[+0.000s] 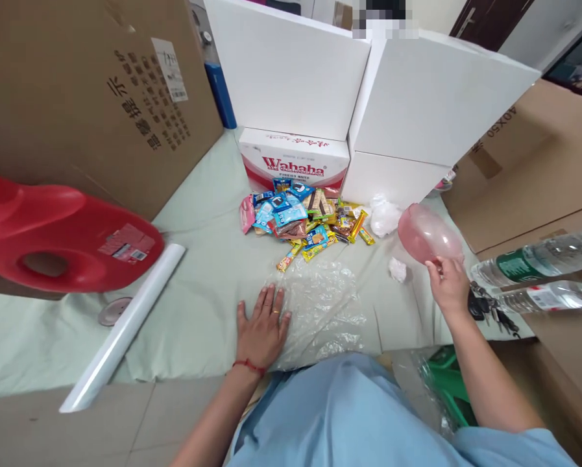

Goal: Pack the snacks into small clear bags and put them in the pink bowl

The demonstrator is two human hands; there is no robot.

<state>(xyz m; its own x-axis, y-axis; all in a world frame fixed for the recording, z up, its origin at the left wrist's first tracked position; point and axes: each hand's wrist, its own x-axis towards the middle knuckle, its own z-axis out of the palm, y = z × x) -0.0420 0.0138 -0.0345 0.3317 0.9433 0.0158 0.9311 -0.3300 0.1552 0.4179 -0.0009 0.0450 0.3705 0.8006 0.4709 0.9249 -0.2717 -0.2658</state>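
Note:
My left hand [261, 327] lies flat on the pale green cloth [198, 311], fingers spread, at the left edge of a crinkled clear plastic bag [324, 311]. Off to the right, my right hand [449, 285] pinches the near edge of a pink see-through bowl [429, 233], which looks tilted. A small crumpled whitish wad [398, 269] sits just left of that hand. Beyond the plastic bag is a heap of wrapped snacks [291, 214] in blue, yellow, red and pink packets. A white plastic bundle [385, 215] rests between the heap and the bowl.
Behind the snacks stands a Wahaba-style water carton marked Wahaha [295, 159] beside white panels [402, 97]. At left are a red jug [71, 233], a white roll [125, 324] and a large cardboard box [96, 84]. Bottles [548, 259] and keys [495, 311] lie at right.

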